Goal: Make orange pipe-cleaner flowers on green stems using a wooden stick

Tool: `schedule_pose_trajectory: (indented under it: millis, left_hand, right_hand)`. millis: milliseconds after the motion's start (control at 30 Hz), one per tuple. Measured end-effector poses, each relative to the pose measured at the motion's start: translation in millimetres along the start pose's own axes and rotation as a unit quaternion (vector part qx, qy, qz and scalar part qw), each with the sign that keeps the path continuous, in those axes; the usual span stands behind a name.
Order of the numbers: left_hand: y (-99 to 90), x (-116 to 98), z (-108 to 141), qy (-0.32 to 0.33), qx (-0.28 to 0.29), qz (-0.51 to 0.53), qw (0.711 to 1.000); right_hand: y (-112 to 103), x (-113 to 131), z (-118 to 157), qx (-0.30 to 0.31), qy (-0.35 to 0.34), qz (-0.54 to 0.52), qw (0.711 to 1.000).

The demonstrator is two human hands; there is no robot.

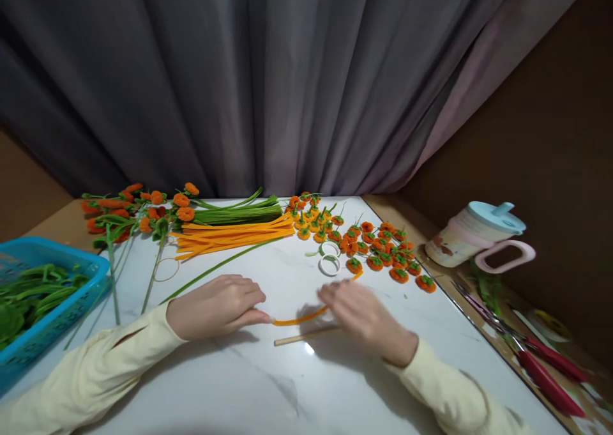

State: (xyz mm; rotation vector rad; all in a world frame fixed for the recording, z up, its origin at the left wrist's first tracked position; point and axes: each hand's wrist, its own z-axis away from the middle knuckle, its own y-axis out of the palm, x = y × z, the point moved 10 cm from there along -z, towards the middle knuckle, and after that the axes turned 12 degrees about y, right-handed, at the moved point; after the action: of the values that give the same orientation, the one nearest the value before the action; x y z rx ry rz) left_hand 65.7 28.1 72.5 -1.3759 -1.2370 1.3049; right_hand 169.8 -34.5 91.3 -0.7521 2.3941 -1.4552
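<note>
A single orange pipe cleaner (299, 320) stretches between my two hands above the white marbled tabletop. Its left end is pinched in my left hand (218, 307), between thumb and fingers. My right hand (366, 320), a little blurred, closes over it farther along, and the other end pokes out past the fingers. A thin wooden stick (301, 338) lies just below, partly covered by my right hand. Behind sit a bundle of orange pipe cleaners (230, 237), a green bundle (239, 213) and two white tape rings (329, 265).
Small orange fuzzy flower heads (376, 262) spread at the back right. Finished-looking stemmed orange flowers (153, 211) lie back left. A blue basket (90, 275) with green leaf pieces stands left. On the right are a lidded cup (460, 237) and red-handled pliers (550, 384).
</note>
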Motion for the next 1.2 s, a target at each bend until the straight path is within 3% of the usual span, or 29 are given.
schedule_pose_trajectory:
  millis: [67, 100, 167, 267, 367, 467, 567, 633, 700, 767, 833, 1000, 1100, 1200]
  left_hand:
    - [-1.4, -4, -1, 0.015, -0.012, -0.012, 1.000]
    - [-1.7, -5, -2, 0.018, -0.019, -0.016, 1.000]
    - [-1.6, -6, -3, 0.022, -0.026, -0.021, 0.999]
    - [0.0, -8, -4, 0.029, -0.020, -0.031, 0.999]
    - [0.1, -8, -3, 0.030, -0.014, -0.043, 0.999]
    - [-0.9, -3, 0, 0.016, -0.019, -0.042, 0.999]
    - [-6.5, 6, 3, -0.017, -0.060, 0.001, 0.998]
    - [-11.8, 14, 2, -0.049, -0.104, 0.068, 0.991]
    - [-17.2, 24, 0, -0.096, -0.157, 0.154, 0.971]
    - [-21.5, 35, -5, -0.152, -0.214, 0.234, 0.936]
    - [-24.3, 43, -13, -0.192, -0.270, 0.305, 0.893]
    - [-35.1, 40, -27, -0.175, -0.388, 0.395, 0.814]
    - [-40.5, 36, -26, -0.153, -0.420, 0.412, 0.794]
    - [-48.6, 32, -21, -0.137, -0.422, 0.383, 0.811]
  right_hand:
    - [-9, -61, -14, 0.007, 0.147, 0.056, 0.987]
    - [-5, -88, -18, 0.046, 0.199, 0.094, 0.974]
    - [13, -124, -24, 0.146, 0.224, 0.154, 0.951]
    - [42, -149, -30, 0.236, 0.198, 0.164, 0.937]
    - [56, -158, -34, 0.248, 0.184, 0.145, 0.940]
    - [50, -164, -33, 0.235, 0.195, 0.139, 0.942]
    - [21, -165, -35, 0.165, 0.240, 0.094, 0.952]
    - [-10, -159, -36, 0.056, 0.291, -0.036, 0.954]
    - [-25, -145, -36, -0.004, 0.315, -0.169, 0.934]
    - [-25, -123, -39, -0.014, 0.328, -0.259, 0.908]
    - [-23, -97, -47, -0.013, 0.315, -0.295, 0.902]
    - [-28, -59, -58, -0.053, 0.293, -0.337, 0.893]
    - [-29, -55, -58, -0.064, 0.305, -0.374, 0.873]
    - [-25, -54, -59, -0.036, 0.311, -0.425, 0.849]
